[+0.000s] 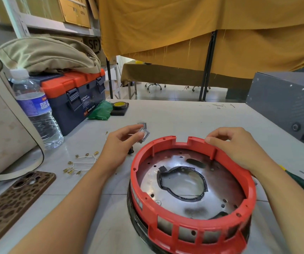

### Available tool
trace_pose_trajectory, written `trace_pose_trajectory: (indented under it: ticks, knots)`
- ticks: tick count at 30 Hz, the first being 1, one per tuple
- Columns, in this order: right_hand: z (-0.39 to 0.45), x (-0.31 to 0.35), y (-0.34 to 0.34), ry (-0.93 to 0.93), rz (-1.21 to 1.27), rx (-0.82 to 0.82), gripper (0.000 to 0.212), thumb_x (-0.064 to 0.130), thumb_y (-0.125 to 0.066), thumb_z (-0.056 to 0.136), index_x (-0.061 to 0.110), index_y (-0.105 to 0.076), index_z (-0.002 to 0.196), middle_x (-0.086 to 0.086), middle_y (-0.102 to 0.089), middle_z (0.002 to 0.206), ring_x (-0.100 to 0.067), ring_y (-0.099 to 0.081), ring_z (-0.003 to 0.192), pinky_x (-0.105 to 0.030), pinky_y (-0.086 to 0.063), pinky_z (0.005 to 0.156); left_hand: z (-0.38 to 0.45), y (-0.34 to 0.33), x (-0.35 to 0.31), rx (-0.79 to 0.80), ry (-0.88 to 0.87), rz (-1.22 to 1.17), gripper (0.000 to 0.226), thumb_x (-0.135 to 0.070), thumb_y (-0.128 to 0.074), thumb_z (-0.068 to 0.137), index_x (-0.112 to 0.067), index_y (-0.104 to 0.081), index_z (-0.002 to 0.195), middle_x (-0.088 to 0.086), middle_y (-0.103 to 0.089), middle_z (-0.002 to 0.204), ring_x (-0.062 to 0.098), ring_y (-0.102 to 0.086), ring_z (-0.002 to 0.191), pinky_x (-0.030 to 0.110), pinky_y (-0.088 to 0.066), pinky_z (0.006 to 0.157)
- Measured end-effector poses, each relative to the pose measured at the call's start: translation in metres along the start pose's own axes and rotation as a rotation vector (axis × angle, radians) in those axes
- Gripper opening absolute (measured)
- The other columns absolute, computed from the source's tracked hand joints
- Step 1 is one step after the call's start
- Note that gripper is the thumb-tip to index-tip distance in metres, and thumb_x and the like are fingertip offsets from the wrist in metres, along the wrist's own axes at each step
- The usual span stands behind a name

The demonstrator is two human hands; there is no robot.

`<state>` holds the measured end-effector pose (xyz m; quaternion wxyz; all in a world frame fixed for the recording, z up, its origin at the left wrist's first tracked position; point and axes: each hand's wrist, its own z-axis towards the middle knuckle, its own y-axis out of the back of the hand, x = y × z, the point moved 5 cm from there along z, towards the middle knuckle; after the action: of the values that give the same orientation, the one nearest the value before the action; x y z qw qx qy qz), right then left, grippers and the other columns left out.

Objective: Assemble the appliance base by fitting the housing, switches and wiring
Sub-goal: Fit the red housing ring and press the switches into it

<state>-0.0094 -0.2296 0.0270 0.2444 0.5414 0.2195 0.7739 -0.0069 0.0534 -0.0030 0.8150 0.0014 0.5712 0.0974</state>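
Looking down through the head view, the only view supplied: the red housing [191, 182] is seen standing on the table [184, 114], seated over a metal plate [189, 197] with a taped central cut-out; a gap in the rim lies at the far side, between the two hands.

The left hand [119, 143] is raised just left of the housing's far rim; a small square switch [143, 134] is pinched between its thumb and fingertips, tilted on one corner; a second switch [142, 124] lies on the table just beyond it, apart from the hand.

The right hand [239, 145] is laid on the far right rim; its fingers are curled down over the red edge just right of the gap, so the housing is judged to be gripped and steadied there.

White leads with brass terminals [81, 163] lie loose on the table left of the left forearm; not yet fitted.

Critical relation: the gap lies to the right of and slightly nearer than the held switch; the left hand is the carrying hand and is close to it; the right hand already bounds the gap's other side. The switch's orientation relative to the gap cannot be resolved; blur.

Also on the table: water bottle [35, 109], toolbox [74, 96], phone [13, 200].
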Motion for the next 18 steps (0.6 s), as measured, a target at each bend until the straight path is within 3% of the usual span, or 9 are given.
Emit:
trace_pose_trajectory:
  ticks: [3, 5, 6, 8, 10, 12, 14, 18]
  knots:
    - [-0.008, 0.006, 0.004, -0.016, -0.057, 0.073, 0.009, 0.038, -0.065, 0.085, 0.034, -0.071, 0.08, 0.014, -0.07, 0.094, -0.003, -0.06, 0.095, -0.012, -0.039, 0.076, -0.005, 0.001, -0.007, 0.004, 0.009, -0.028, 0.023, -0.015, -0.066, 0.084, -0.025, -0.069, 0.104, -0.01, -0.073, 0.083, 0.001, -0.064, 0.075, 0.025, -0.052, 0.071]
    - [-0.017, 0.017, 0.002, 0.034, -0.251, 0.154, 0.019, 0.047, -0.061, 0.084, 0.034, -0.069, 0.096, 0.013, -0.061, 0.117, -0.01, -0.054, 0.112, -0.018, -0.035, 0.092, -0.008, -0.001, -0.013, 0.026, 0.007, -0.042, 0.022, -0.015, -0.068, 0.082, -0.026, -0.07, 0.102, -0.01, -0.073, 0.084, 0.003, -0.065, 0.078, 0.03, -0.05, 0.071]
    - [-0.024, 0.026, -0.001, 0.088, -0.34, 0.206, 0.032, 0.053, -0.058, 0.082, 0.034, -0.067, 0.105, 0.012, -0.053, 0.125, -0.008, -0.047, 0.119, -0.013, -0.028, 0.096, -0.01, -0.001, -0.016, 0.038, 0.0, -0.052, 0.022, -0.015, -0.069, 0.082, -0.026, -0.07, 0.101, -0.009, -0.074, 0.085, 0.003, -0.066, 0.079, 0.028, -0.05, 0.07]
    - [-0.043, 0.048, -0.008, 0.204, -0.356, 0.321, 0.056, 0.068, -0.049, 0.073, 0.035, -0.063, 0.116, 0.023, -0.044, 0.124, 0.007, -0.037, 0.117, 0.005, -0.016, 0.089, -0.014, -0.003, -0.022, 0.049, -0.018, -0.085, 0.023, -0.012, -0.07, 0.081, -0.025, -0.069, 0.1, -0.007, -0.074, 0.091, 0.003, -0.067, 0.082, 0.019, -0.051, 0.068]
    - [-0.067, 0.07, -0.017, 0.273, -0.229, 0.48, 0.056, 0.078, -0.049, 0.069, 0.045, -0.061, 0.113, 0.038, -0.049, 0.114, 0.018, -0.04, 0.111, 0.009, -0.021, 0.085, -0.017, -0.004, -0.026, 0.047, -0.018, -0.103, 0.024, -0.01, -0.07, 0.08, -0.024, -0.069, 0.099, -0.004, -0.073, 0.096, 0.005, -0.067, 0.085, 0.018, -0.051, 0.067]
    - [-0.09, 0.084, -0.032, 0.285, -0.143, 0.684, 0.049, 0.075, -0.058, 0.067, 0.052, -0.059, 0.109, 0.04, -0.053, 0.113, 0.019, -0.044, 0.111, -0.001, -0.033, 0.087, -0.021, -0.006, -0.03, 0.047, -0.012, -0.102, 0.024, -0.008, -0.07, 0.08, -0.024, -0.068, 0.098, -0.004, -0.071, 0.096, 0.007, -0.067, 0.086, 0.023, -0.05, 0.064]
    - [-0.105, 0.09, -0.044, 0.29, -0.095, 0.816, 0.046, 0.063, -0.071, 0.067, 0.046, -0.062, 0.109, 0.034, -0.058, 0.111, 0.014, -0.051, 0.107, -0.007, -0.039, 0.085, -0.026, -0.009, -0.036, 0.061, -0.024, -0.144, 0.025, -0.004, -0.069, 0.08, -0.021, -0.066, 0.098, -0.004, -0.069, 0.092, 0.004, -0.067, 0.082, 0.017, -0.05, 0.063]
    - [-0.103, 0.092, -0.051, 0.331, -0.102, 0.726, 0.025, 0.038, -0.075, 0.077, 0.033, -0.071, 0.101, 0.028, -0.065, 0.1, 0.009, -0.058, 0.096, -0.004, -0.039, 0.08, -0.039, -0.009, -0.045, 0.076, -0.075, -0.209, 0.027, 0.002, -0.067, 0.08, -0.018, -0.066, 0.098, 0.006, -0.067, 0.096, 0.006, -0.067, 0.083, 0.014, -0.051, 0.07]
